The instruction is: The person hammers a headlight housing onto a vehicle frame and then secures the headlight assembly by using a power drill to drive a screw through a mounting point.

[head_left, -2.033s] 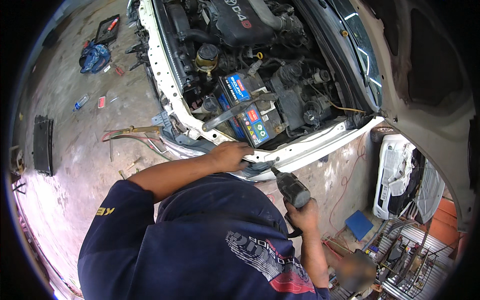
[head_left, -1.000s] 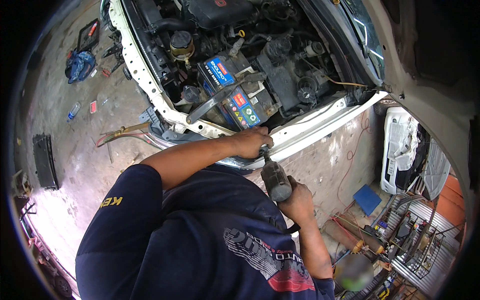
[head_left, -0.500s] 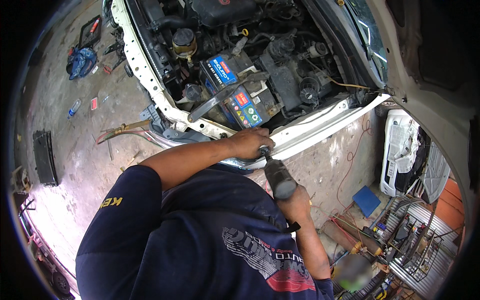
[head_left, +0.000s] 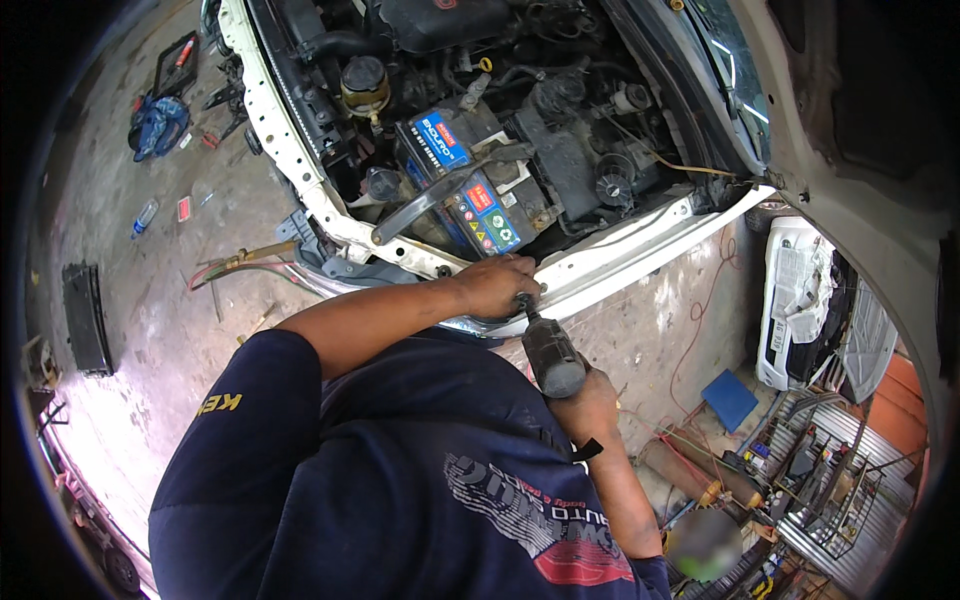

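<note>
My right hand (head_left: 587,402) grips a dark impact wrench (head_left: 555,360) from below, and its round rear end faces up toward me. The tool's narrow nose points away, at the white body edge (head_left: 575,298) of the car's engine bay. My left hand (head_left: 497,287) lies on that edge with its fingers curled in beside the nose of the tool. What its fingertips pinch is hidden. Just beyond it sits the car battery (head_left: 485,215) with blue and red labels, under a dark metal hold-down bar (head_left: 425,208).
The raised hood (head_left: 850,130) arches over the right side. A removed white bumper (head_left: 790,300) stands on the floor at right, with a blue flat panel (head_left: 730,400) and a wire rack (head_left: 830,500) of tools nearer. Hoses (head_left: 243,262), a bottle (head_left: 146,218) and a dark radiator-like panel (head_left: 88,320) lie at left.
The impact wrench has shifted slightly to the left and tilted a little, along with my right hand. My left hand stays at the same spot on the edge.
</note>
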A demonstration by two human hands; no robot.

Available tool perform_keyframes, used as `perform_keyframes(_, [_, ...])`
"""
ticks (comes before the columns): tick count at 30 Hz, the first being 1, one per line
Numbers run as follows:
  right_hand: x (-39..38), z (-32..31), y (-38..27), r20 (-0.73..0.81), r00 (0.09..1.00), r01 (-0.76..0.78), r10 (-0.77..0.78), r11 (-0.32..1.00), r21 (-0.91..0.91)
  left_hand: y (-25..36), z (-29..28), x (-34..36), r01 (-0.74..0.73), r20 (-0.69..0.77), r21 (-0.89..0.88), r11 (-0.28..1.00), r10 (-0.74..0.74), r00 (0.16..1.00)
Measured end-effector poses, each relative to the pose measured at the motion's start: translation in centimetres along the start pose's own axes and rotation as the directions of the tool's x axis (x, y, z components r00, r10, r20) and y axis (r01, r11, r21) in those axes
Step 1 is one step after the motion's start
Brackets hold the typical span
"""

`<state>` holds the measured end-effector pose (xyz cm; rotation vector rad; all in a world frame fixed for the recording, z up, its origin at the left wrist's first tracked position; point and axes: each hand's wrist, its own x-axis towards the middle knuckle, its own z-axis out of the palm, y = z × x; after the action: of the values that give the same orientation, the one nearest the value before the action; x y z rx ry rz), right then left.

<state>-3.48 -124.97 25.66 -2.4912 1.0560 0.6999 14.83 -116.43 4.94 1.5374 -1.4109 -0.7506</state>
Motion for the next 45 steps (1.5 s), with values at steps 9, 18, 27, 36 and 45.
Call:
perform_keyframes(9, [0.9,1.0,2.1,0.03,0.999,0.033,-0.035,0.998,0.056,0.1,0.1,0.1,0.023,0.011,0.031,0.999,-0.023,1.0])
perform_keyframes(18, [0.1,0.5,1.3,0.006,0.998,0.064,-0.065,0.996,0.06,0.1,0.1,0.0,0.007,0.004,0.02,1.0,-0.007,1.0])
perform_keyframes(27, [-0.5,-0.3,-0.3,0.01,0.997,0.073,-0.073,0.997,-0.037,0.3,-0.1,0.2,0.003,0.017,0.049,0.999,-0.004,1.0])
perform_keyframes(36, [-0.8,0.2,-0.1,0.008,1.0,0.004,-0.004,0.997,0.077,0.0,-0.4,0.6,-0.117,0.09,0.107,0.987,0.107,0.99])
perform_keyframes(45, [-2.2,1.1,3.6,-0.04,0.999,0.028,-0.018,0.964,0.263,0.6,-2.3,0.9,0.025,0.013,-0.017,1.0,-0.025,1.0])
